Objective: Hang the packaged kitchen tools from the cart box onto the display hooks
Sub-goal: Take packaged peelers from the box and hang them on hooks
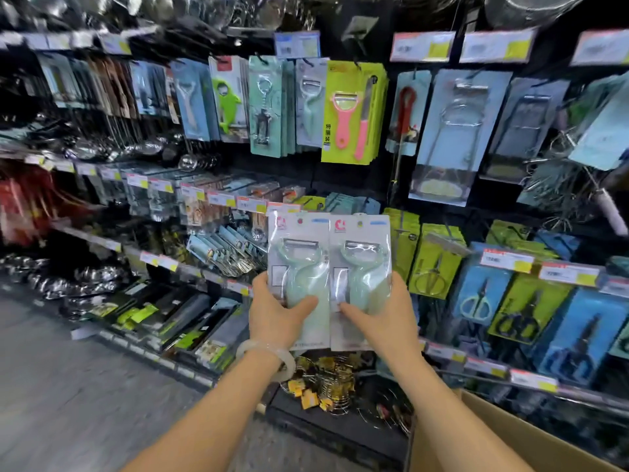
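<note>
I'm standing in a shop aisle, in the kitchenware section. In front of me a dark display wall (391, 185) is hung with rows of carded peelers (350, 112), scissors (476, 301) and other tools on hooks. Price tags (505, 260) with yellow corners line the shelf edges, and steel ladles (112, 148) hang to the left.

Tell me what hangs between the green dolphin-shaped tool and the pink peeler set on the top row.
Head view: two packs hang there, a corkscrew on a teal card, then a pale green peeler pack like those in the hands.
</note>
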A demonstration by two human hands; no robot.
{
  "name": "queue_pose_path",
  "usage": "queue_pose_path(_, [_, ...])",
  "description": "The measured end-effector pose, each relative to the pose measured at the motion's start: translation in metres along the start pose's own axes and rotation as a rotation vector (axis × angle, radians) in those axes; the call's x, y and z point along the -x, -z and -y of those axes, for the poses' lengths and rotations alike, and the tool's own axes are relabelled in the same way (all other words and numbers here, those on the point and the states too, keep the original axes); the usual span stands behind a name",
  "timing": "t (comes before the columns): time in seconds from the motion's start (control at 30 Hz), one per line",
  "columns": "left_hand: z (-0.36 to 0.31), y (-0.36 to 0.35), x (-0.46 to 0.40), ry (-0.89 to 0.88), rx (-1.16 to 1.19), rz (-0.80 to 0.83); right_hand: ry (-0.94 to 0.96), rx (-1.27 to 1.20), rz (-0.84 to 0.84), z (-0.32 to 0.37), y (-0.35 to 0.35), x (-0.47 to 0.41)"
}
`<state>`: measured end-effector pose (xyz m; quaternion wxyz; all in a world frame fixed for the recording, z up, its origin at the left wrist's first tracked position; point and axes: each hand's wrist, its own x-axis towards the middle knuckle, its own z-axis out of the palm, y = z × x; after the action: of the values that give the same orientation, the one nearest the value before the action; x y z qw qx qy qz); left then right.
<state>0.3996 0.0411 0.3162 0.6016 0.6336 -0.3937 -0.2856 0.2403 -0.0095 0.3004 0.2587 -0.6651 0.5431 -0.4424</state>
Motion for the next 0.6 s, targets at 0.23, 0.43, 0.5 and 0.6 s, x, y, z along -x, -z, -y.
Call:
queue_pose_path(0.23, [-0.011, 0.007, -0.059, -0.041, 0.008, -0.05, 0.043, -0.033, -0.013, 0.024, -0.029, -0.055])
queue_pose_path(0.43, [-0.027, -0.004, -0.131, -0.059, 0.036, -0.025, 0.044, -0.049, -0.027, 0.033, -0.053, -0.122])
queue_pose_path(0.5, [-0.038, -0.009, -0.155, -0.092, 0.008, -0.02, 0.051, -0.057, -0.05, 0.038, -0.059, -0.149])
queue_pose_path(0.6, [-0.052, -0.019, -0.189, -0.133, 0.022, -0.01, 0.078, -0.061, -0.07, 0.047, -0.062, -0.188])
